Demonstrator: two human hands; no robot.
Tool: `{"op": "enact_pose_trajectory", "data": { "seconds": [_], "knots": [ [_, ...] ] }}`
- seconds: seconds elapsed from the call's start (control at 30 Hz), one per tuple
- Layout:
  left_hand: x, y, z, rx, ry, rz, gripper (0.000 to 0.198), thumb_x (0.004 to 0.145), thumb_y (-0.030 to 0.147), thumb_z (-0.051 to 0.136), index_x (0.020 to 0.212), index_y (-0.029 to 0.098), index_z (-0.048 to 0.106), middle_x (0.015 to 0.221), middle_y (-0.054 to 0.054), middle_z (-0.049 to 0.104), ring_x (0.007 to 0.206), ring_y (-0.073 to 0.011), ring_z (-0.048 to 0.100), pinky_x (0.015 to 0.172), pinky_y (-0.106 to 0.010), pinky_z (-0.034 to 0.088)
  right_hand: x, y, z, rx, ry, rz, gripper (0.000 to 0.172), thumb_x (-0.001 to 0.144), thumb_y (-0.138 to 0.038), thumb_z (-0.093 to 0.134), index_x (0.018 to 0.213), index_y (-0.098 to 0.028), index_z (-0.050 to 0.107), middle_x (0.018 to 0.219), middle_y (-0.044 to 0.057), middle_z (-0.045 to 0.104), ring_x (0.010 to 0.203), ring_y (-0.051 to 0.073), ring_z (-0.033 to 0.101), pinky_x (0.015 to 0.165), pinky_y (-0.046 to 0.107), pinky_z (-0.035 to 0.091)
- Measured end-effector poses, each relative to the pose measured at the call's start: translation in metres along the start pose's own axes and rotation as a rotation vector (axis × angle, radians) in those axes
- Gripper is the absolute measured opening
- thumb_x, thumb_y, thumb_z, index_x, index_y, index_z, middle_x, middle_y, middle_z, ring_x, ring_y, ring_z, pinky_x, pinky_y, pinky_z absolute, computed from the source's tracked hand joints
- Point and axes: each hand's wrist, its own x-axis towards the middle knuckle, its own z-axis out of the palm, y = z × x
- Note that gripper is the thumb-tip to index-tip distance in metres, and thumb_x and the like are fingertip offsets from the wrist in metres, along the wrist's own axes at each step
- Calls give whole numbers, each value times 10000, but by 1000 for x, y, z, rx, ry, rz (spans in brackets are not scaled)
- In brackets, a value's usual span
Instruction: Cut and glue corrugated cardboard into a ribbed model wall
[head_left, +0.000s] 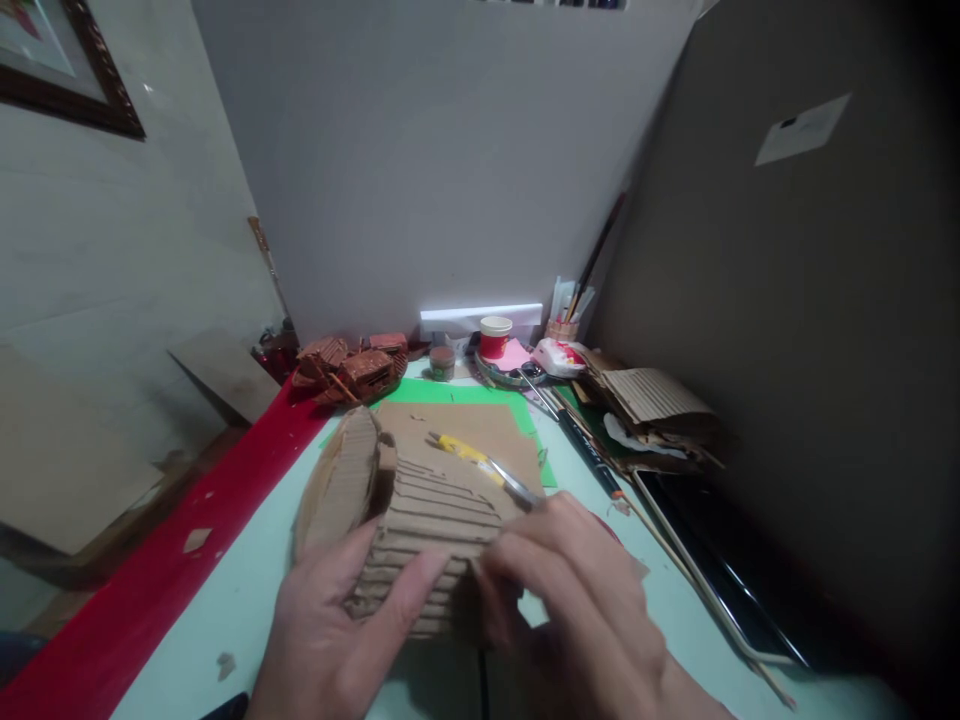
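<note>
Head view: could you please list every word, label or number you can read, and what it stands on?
No text can be read.
White paper label on the dark brown board: dark print, too small.
White packet with red and yellow print: blurred.

Brown ribbing over mint, red and green.
Shows brown with ridged horizontal stripes on the cardboard model [420,510]; pale mint on the table [225,610], edged by a red strip [150,590]; green on the sheet [457,392]; yellow on the knife handle [461,450]; red under a white lid on the jar [495,338]; reddish-brown on the small models [352,368]; glossy black on the tablet [712,540].
</note>
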Motion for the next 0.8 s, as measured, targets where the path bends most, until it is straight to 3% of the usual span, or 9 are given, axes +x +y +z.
{"op": "enact_pose_trajectory", "data": {
  "seconds": [0.13, 0.4, 0.5, 0.63, 0.8],
  "knots": [
    [1, -1, -3, -156, -10, -130, 355, 785, 480, 738, 1046, 249, 801, 992, -29, 820, 953, -260, 746, 862, -290, 593, 3, 2, -5, 19, -4, 125, 169, 832, 2, 603, 853, -164, 589, 713, 25, 599, 662, 137, 526, 603, 292, 444],
    [-1, -1, 1, -146, 49, -65, 276, 773, 442, 754, 983, 273, 816, 949, 14, 827, 901, -201, 750, 837, -209, 574, 1, 0, 2, -22, -157, -55, 118, 864, -145, 687, 946, -118, 606, 782, 69, 664, 683, 180, 531, 644, 366, 432],
    [-2, -2, 2, -102, 64, -48, 230, 774, 446, 745, 934, 298, 818, 944, 26, 826, 879, -195, 748, 822, -209, 571, 2, -1, 3, -51, -196, -110, 77, 881, -59, 593, 942, -100, 618, 767, 85, 657, 671, 183, 496, 598, 355, 387],
    [-1, -3, 0, -88, 44, -55, 257, 778, 464, 747, 948, 283, 814, 969, 6, 825, 940, -218, 743, 858, -228, 564, 1, 3, 2, -78, -172, -158, 199, 868, -6, 458, 963, -62, 624, 759, 119, 628, 659, 192, 461, 571, 355, 347],
    [5, -6, -6, -179, 34, -125, 396, 797, 488, 740, 1105, 242, 773, 1090, -22, 805, 1094, -265, 705, 942, -291, 565, 3, 11, -7, -145, -9, -23, 193, 816, 53, 572, 911, -114, 584, 759, 92, 625, 673, 178, 509, 599, 342, 378]
  ]
}}
